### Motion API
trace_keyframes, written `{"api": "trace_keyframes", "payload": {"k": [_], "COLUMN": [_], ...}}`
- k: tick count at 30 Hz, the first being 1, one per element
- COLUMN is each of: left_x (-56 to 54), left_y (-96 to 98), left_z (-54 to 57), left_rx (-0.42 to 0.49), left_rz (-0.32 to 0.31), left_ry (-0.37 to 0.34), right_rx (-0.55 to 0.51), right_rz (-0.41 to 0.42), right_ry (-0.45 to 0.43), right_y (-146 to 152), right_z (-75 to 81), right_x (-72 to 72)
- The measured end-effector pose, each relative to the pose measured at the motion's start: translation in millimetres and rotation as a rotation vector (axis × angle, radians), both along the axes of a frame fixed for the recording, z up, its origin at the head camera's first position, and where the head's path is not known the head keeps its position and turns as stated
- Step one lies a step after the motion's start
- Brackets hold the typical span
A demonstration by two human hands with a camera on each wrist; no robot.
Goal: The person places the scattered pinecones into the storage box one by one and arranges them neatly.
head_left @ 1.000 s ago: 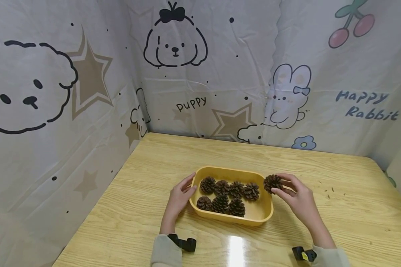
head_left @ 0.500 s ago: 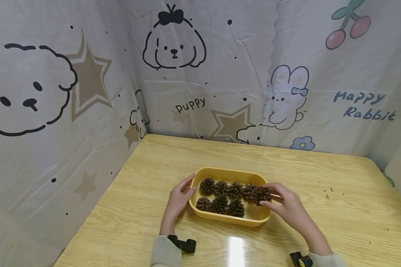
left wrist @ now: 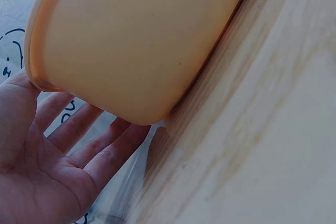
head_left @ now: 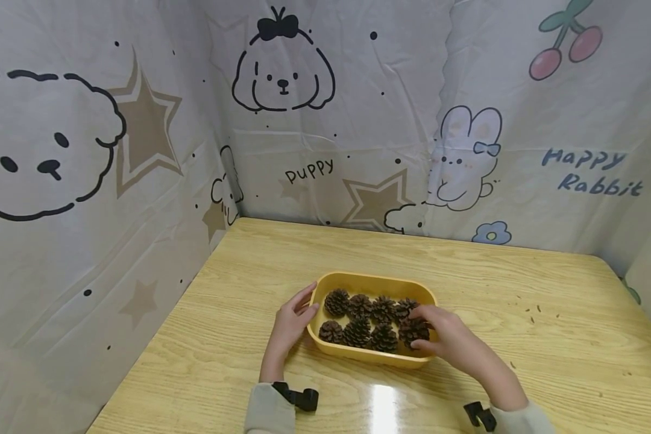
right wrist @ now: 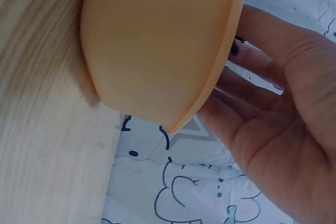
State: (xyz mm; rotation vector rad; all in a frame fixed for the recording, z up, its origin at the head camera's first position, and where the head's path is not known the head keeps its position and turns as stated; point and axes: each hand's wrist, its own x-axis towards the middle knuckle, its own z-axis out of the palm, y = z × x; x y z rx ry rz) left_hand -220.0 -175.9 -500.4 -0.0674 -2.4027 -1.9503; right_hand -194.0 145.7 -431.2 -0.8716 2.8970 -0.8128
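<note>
A yellow rectangular plastic tray (head_left: 371, 357) sits on the table with several brown pine cones (head_left: 357, 331) in two rows. My left hand (head_left: 290, 324) holds the tray's left end, thumb at the rim and fingers along the outer wall; the left wrist view shows this hand (left wrist: 58, 156) against the tray wall (left wrist: 136, 40). Reaching over the right end, my right hand (head_left: 456, 343) pinches a pine cone (head_left: 414, 334) inside the tray's front right corner. In the right wrist view, the tray wall (right wrist: 157, 40) hides that pine cone and the fingertips of the hand (right wrist: 283, 114).
The wooden table (head_left: 282, 253) extends around the tray. Small brown flakes (head_left: 531, 310) lie on it at the right. A printed cloth (head_left: 325, 132) stands behind and beside the table as a wall.
My right hand has carried the pine cone from above the tray's right rim leftward and down into the front right corner. The left hand has stayed on the tray's left end.
</note>
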Motion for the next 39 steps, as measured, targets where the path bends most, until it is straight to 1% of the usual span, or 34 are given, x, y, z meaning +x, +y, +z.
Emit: {"api": "trace_keyframes", "payload": {"k": [5,10,20,27,33,39], "left_x": [-1.2,-0.9,-0.1,0.0,0.7,1.7], "left_y": [0.0,0.3,-1.1,-1.7,-2.7,-3.0], "left_z": [-0.7,0.5,0.1,0.1,-0.9,-1.2], "left_rx": [-0.002,-0.004,-0.001,-0.005,-0.007,-0.016], "left_rz": [0.000,0.004,0.002,0.006,0.002,0.003], "left_ry": [-0.001,-0.005,-0.004,-0.008,-0.007,-0.013], "right_rx": [0.046,0.073,0.079,0.108,0.130,0.125], "right_rz": [0.027,0.027,0.076,0.084,0.079,0.090], "right_ry": [-0.065,-0.115,-0.107,-0.064,-0.083,-0.087], "right_y": [-4,-7,-10,-12,-14,-14], "right_z": [4.4,4.0,0.5,-0.1,-1.3,-3.1], "right_x": [-1.8,-2.6,-2.5,-3.2,-5.5,-5.6]}}
